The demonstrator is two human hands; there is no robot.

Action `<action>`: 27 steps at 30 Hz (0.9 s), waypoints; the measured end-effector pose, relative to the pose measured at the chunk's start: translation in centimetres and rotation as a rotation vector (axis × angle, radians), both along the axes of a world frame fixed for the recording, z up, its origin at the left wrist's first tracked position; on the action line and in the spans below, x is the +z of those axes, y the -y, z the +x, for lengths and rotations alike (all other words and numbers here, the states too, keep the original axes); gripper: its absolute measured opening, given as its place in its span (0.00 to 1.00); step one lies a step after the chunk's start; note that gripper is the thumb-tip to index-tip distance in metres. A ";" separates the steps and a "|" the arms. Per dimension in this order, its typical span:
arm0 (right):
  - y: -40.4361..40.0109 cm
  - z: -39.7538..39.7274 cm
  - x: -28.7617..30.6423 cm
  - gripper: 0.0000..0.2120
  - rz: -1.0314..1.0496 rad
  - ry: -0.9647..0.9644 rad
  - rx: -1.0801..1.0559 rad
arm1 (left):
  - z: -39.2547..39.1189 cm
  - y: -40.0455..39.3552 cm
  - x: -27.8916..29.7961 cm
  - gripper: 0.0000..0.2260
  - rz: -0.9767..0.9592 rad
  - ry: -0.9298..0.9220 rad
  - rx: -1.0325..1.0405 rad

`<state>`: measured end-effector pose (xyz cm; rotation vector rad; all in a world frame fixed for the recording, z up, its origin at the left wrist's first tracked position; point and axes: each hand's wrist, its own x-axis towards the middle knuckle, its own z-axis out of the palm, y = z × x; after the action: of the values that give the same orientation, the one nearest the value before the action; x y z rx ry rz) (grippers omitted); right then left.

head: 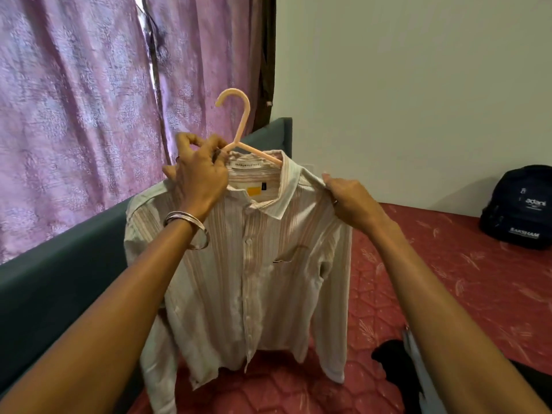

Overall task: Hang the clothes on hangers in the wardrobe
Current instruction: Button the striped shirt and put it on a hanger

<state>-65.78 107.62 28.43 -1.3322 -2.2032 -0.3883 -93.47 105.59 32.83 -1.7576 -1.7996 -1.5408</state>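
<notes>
A pale striped shirt (pixel 254 264) hangs in the air over the bed, buttoned, with its collar up. A pink plastic hanger (pixel 242 127) sits inside the collar, its hook standing above. My left hand (pixel 198 174) grips the hanger's left arm together with the shirt's collar and shoulder. My right hand (pixel 349 198) pinches the shirt's right shoulder seam beside the collar. Both sleeves dangle down. No wardrobe is in view.
A red patterned mattress (pixel 448 279) lies below. A dark teal headboard (pixel 74 264) runs along the left under pink curtains (pixel 74 115). A black backpack (pixel 519 207) stands at the far right. Dark and light clothes (pixel 400 363) lie on the bed near my right arm.
</notes>
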 end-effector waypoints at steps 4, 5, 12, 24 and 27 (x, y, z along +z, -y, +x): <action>0.9 -0.9 -0.1 0.28 0.253 0.084 -0.004 | -1.1 0.1 -0.6 0.04 -0.002 0.061 0.032; 1.0 -1.0 -0.2 0.25 0.286 0.096 -0.010 | -1.2 0.2 -0.6 0.04 0.002 0.075 0.029; 0.4 1.4 3.2 0.16 -0.237 -0.345 0.250 | -2.0 0.0 0.1 0.07 0.117 -0.038 -0.196; 2.1 2.3 0.0 0.10 -0.423 -0.769 0.168 | -2.1 0.2 -0.3 0.05 0.146 -0.002 -0.254; 3.5 0.9 0.0 0.10 -0.574 -0.899 0.376 | -1.2 0.5 -0.6 0.05 0.108 -0.024 -0.178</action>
<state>-64.86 104.09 28.45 -0.9945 -1.7269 0.8800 -94.72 105.05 32.25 -1.9198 -1.5539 -1.6413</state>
